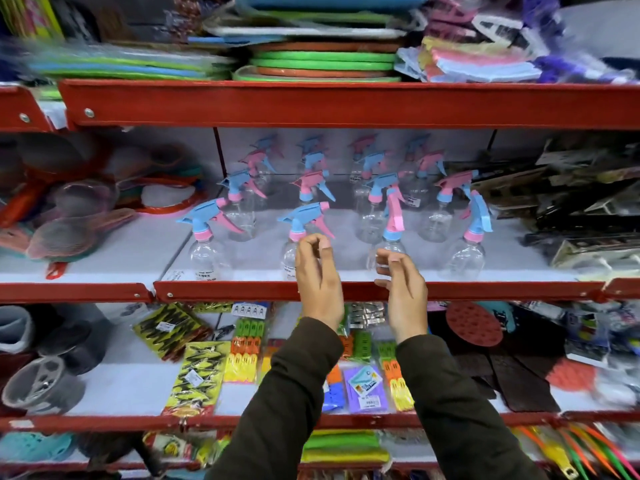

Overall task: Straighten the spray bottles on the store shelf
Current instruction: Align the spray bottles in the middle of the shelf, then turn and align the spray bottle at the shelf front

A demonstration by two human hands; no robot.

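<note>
Spray bottles (346, 202) stand in rows on the red-edged shelf (346, 291). Left hand (318, 282), fingers (313, 242) loosely curled, empty, just before the second front bottle (298, 237); right hand (403, 285), fingers (384, 261) spread, empty, just before the third front bottle (391, 233).

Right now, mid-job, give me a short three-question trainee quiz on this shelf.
1. True or false: the left hand is gripping a bottle.
2. Multiple choice: in the front row, the bottle behind the right hand has a sprayer that is A) all blue, B) pink on a blue collar, C) orange.
3. Fill in: the front-left bottle has its nozzle pointing to the camera's ____.

Key
1. False. The fingers are curled loosely in front of the second bottle, with none seen closed around it.
2. B. The pink sprayer sits turned differently from its left neighbours.
3. Left.
</note>
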